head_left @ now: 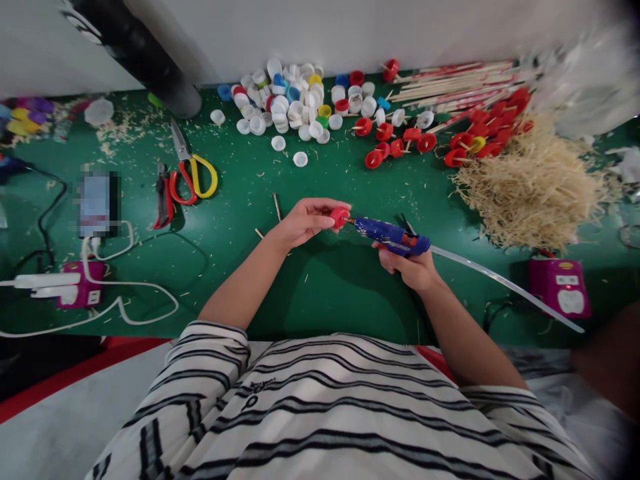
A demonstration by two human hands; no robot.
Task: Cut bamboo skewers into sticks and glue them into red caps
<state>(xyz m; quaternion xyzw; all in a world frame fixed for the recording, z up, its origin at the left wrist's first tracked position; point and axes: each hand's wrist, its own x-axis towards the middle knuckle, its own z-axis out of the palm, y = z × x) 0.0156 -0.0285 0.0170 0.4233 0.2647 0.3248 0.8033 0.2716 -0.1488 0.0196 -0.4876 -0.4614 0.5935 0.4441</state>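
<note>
Between the thumb and fingers of my left hand [311,221] is a red bottle cap [340,217]. My right hand [407,265] grips a blue hot glue gun [383,233], its nozzle pointing left at the cap. The tip meets or nearly meets the cap's inside; I cannot tell which. A long clear glue stick [505,283] sticks out of the gun's back end and slants down to the right. Under my left wrist lie a thin metal rod [277,207] and a short wooden stick [259,233].
Loose bottle caps [295,103] pile up at the back, with red caps on sticks [395,147] to their right. Beyond lie wooden skewers [460,83] and straw shreds [533,180]. Scissors [193,167], red-handled pliers [163,197], a phone [96,203] and purple power sockets [560,287] flank my arms.
</note>
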